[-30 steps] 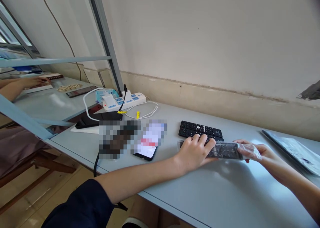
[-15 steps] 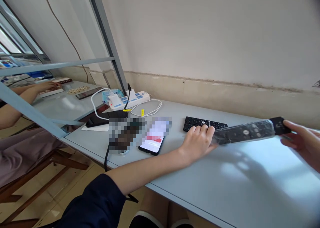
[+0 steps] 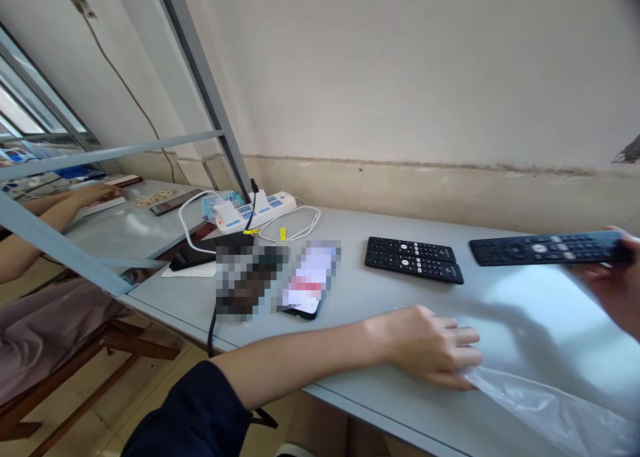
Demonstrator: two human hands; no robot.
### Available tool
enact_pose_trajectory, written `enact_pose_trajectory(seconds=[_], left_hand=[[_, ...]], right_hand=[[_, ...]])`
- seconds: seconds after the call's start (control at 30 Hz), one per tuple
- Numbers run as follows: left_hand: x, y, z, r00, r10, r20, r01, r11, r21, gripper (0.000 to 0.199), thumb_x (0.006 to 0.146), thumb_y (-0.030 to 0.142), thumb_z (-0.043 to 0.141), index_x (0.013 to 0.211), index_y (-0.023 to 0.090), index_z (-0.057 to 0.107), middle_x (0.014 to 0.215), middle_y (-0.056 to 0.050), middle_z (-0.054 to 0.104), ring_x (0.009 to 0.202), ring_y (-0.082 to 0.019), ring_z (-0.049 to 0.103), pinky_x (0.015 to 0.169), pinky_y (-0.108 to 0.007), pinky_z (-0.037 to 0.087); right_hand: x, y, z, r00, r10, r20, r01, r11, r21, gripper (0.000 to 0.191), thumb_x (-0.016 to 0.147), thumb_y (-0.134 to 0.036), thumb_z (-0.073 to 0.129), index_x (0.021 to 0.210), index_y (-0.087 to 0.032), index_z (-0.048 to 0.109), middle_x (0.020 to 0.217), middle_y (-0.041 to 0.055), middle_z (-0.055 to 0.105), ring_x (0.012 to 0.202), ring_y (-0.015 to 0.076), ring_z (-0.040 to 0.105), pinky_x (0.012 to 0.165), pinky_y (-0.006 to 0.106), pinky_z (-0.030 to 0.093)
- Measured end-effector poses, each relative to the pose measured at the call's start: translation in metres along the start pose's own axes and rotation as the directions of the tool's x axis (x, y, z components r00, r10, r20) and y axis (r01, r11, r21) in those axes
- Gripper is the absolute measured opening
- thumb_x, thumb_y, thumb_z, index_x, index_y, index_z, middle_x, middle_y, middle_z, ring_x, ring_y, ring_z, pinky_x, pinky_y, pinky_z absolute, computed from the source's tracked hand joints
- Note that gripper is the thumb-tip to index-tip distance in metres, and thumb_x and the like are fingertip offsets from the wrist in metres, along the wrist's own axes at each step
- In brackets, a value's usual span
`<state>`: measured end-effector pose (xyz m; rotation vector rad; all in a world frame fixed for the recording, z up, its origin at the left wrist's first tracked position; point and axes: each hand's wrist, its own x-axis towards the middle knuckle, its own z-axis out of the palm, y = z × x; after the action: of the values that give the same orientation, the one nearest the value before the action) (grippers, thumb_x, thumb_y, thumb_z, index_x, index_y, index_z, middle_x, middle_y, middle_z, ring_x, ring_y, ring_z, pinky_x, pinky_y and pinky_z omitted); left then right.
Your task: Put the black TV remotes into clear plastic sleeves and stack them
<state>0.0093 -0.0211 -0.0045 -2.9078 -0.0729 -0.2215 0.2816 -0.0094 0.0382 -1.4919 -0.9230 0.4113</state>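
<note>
My right hand point(image 3: 607, 277), at the right edge, grips one end of a black remote control point(image 3: 540, 249) raised above the table, its buttons facing me. Closed over the table's front part, my left hand point(image 3: 435, 347) pinches a clear plastic sleeve point(image 3: 555, 407) that trails away to the lower right. Two more black remotes lie side by side behind my left hand: a rear remote point(image 3: 410, 249) and a front remote point(image 3: 414, 267). The remote in my right hand is out of the sleeve.
A phone with a lit screen point(image 3: 307, 287) lies left of the remotes on the grey table point(image 3: 345, 223). Behind it are a white power strip point(image 3: 275, 207), cables and a black device point(image 3: 235, 243). A metal frame post point(image 3: 200, 70) stands at left. Another person's arms point(image 3: 65, 210) rest on the neighbouring table.
The remote has come out of its clear sleeve, and my right hand holds it bare. My left hand has moved toward me and right with the sleeve, uncovering the two remotes behind.
</note>
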Motion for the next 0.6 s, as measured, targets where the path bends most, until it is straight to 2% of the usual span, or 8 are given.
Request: enact_pose_trajectory(seconds=[0.03,0.1,0.17,0.23,0.3,0.4,0.47,0.6], left_hand=[[0.0,0.0,0.001,1.0,-0.001,-0.001,0.001,1.0,-0.006,0.038,0.096,0.046,0.041,0.08,0.017,0.061,0.089,-0.002,0.063,0.068,-0.01,0.055,0.044,-0.024,0.03],[-0.001,0.0,0.003,1.0,-0.006,-0.014,0.006,1.0,-0.017,0.037,0.095,0.046,0.041,0.081,0.017,0.061,0.09,-0.002,0.063,0.068,-0.011,0.056,0.043,-0.025,0.029],[-0.001,-0.001,0.005,0.999,-0.008,-0.036,0.007,1.0,-0.027,0.036,0.095,0.045,0.043,0.081,0.017,0.061,0.09,-0.002,0.063,0.068,-0.011,0.056,0.043,-0.026,0.031],[-0.001,-0.001,0.007,0.999,-0.006,-0.052,0.004,0.999,-0.04,0.034,0.094,0.045,0.046,0.081,0.017,0.061,0.089,-0.001,0.063,0.068,-0.011,0.057,0.044,-0.026,0.033],[-0.001,0.0,0.008,0.998,-0.014,-0.057,0.011,0.999,-0.048,0.034,0.093,0.045,0.047,0.081,0.017,0.062,0.087,-0.001,0.063,0.067,-0.012,0.057,0.044,-0.026,0.033],[-0.001,0.0,0.01,0.995,-0.089,-0.042,0.087,0.996,-0.028,0.036,0.091,0.047,0.047,0.08,0.017,0.061,0.082,-0.002,0.062,0.067,-0.015,0.058,0.044,-0.027,0.032],[-0.002,0.0,0.009,0.984,-0.174,-0.027,0.174,0.985,-0.003,0.037,0.091,0.048,0.046,0.081,0.016,0.061,0.081,-0.003,0.062,0.067,-0.017,0.059,0.044,-0.028,0.032],[-0.003,0.002,0.004,0.952,-0.305,-0.038,0.306,0.951,0.03,0.036,0.088,0.048,0.05,0.083,0.014,0.06,0.086,-0.006,0.062,0.071,-0.018,0.059,0.05,-0.027,0.038]], right_hand=[[-0.013,-0.01,0.011,0.988,0.156,0.0,-0.156,0.983,0.095,0.025,0.065,-0.041,0.053,0.079,-0.025,0.042,0.058,-0.0038,0.035,0.043,0.0099,0.034,0.038,0.028,0.032],[-0.036,-0.023,0.031,0.957,0.284,0.052,-0.289,0.938,0.193,0.025,0.062,-0.035,0.054,0.084,-0.024,0.046,0.055,-0.0054,0.036,0.039,0.0082,0.032,0.036,0.025,0.032],[-0.052,-0.024,0.041,0.931,0.299,0.21,-0.338,0.922,0.188,0.034,0.061,-0.039,0.06,0.089,-0.024,0.048,0.059,-0.0042,0.046,0.041,0.0105,0.042,0.037,0.027,0.04],[-0.061,-0.015,0.042,0.878,0.229,0.421,-0.303,0.945,0.119,0.043,0.064,-0.049,0.064,0.095,-0.025,0.048,0.067,-0.0022,0.055,0.049,0.0144,0.054,0.044,0.03,0.048],[-0.065,-0.005,0.039,0.785,0.158,0.599,-0.208,0.978,0.015,0.048,0.07,-0.059,0.062,0.101,-0.025,0.048,0.078,0.0009,0.06,0.062,0.0185,0.063,0.051,0.031,0.053],[-0.068,0.004,0.036,0.673,0.074,0.736,0.014,0.993,-0.113,0.051,0.072,-0.063,0.061,0.104,-0.023,0.055,0.09,0.0056,0.063,0.073,0.0196,0.065,0.053,0.03,0.055],[-0.07,0.004,0.037,0.624,0.037,0.781,0.16,0.972,-0.174,0.053,0.071,-0.06,0.065,0.107,-0.022,0.059,0.094,0.0075,0.064,0.073,0.0181,0.064,0.053,0.029,0.056],[-0.07,0.001,0.04,0.579,-0.07,0.812,0.425,0.876,-0.228,0.047,0.075,-0.053,0.062,0.11,-0.023,0.065,0.094,0.0078,0.065,0.066,0.0142,0.061,0.048,0.025,0.054]])
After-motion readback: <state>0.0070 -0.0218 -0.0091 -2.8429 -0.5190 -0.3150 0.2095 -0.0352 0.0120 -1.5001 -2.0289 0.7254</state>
